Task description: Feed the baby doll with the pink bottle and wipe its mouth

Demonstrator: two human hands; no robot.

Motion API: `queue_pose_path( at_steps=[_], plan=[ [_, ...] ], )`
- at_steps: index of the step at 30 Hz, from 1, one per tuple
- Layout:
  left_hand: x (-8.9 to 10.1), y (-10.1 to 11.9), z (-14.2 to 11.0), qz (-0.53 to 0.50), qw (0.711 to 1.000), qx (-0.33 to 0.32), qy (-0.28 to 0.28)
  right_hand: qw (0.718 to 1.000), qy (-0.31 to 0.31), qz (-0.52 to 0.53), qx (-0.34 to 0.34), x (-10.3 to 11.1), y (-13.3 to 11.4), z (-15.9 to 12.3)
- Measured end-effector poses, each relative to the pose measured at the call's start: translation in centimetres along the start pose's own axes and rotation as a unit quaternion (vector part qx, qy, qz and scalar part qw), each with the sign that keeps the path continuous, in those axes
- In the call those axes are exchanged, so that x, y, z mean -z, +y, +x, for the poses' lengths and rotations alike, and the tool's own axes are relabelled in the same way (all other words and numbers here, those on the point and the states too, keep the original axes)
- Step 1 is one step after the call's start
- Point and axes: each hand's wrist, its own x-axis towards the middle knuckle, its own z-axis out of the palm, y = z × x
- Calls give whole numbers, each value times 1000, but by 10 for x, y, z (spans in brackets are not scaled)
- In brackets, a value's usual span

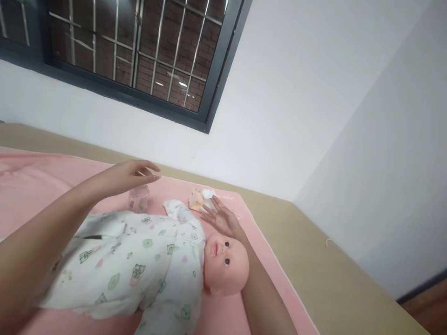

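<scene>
Left hand [139, 176] and right hand [226, 220] half-open, seemingly empty; below them, a bald, white-clothed plastic-headed doll [167, 253] looks light, best held around its torso.

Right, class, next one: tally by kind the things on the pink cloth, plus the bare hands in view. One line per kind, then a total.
Baby doll: 1
Clear container: 1
Tissue pack: 1
Bare hands, left hand and right hand: 2
Total: 5
</scene>
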Motion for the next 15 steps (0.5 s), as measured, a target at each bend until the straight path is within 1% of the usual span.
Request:
queue_pose_path(
  at_steps=[5,9,12,15],
  plan=[
    [8,-17,8,32,999,8,18,998,-20,-8,-51,0,1,-3],
    [8,-26,13,59,998,23,28,997,-23,-15,-76,4,-1,-5],
    [9,-31,15,88,995,44,18,996,-29,-19,-86,7,-3,-8],
    [10,-37,15,110,992,53,-12,995,-40,-32,-89,8,-7,-12]
  ],
)
